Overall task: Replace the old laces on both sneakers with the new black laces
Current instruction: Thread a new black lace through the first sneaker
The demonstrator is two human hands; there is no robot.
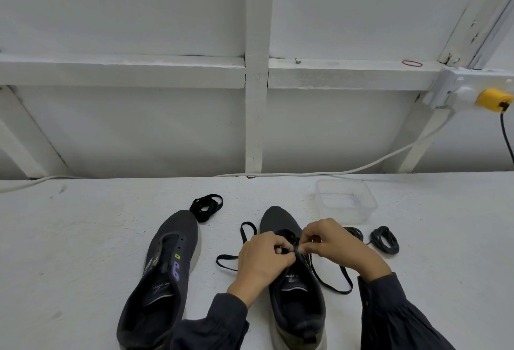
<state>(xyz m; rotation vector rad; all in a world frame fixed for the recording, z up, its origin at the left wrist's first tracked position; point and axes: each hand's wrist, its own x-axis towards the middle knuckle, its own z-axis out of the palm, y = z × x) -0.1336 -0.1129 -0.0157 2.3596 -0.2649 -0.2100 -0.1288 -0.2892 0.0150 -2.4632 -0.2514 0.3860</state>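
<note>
The left hand (265, 256) and right hand (335, 244) meet over the right-hand sneaker (296, 298), near the surface's front edge. Each hand's curled fingers pinch its black lace (218, 260) at the eyelets.

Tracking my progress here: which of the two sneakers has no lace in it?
The left sneaker, with purple markings: its eyelets are bare. The right sneaker has a black lace threaded, which the left hand and right hand pinch.

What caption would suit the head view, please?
Left hand and right hand pinch a black lace on the right sneaker; the left sneaker sits unlaced.
</note>
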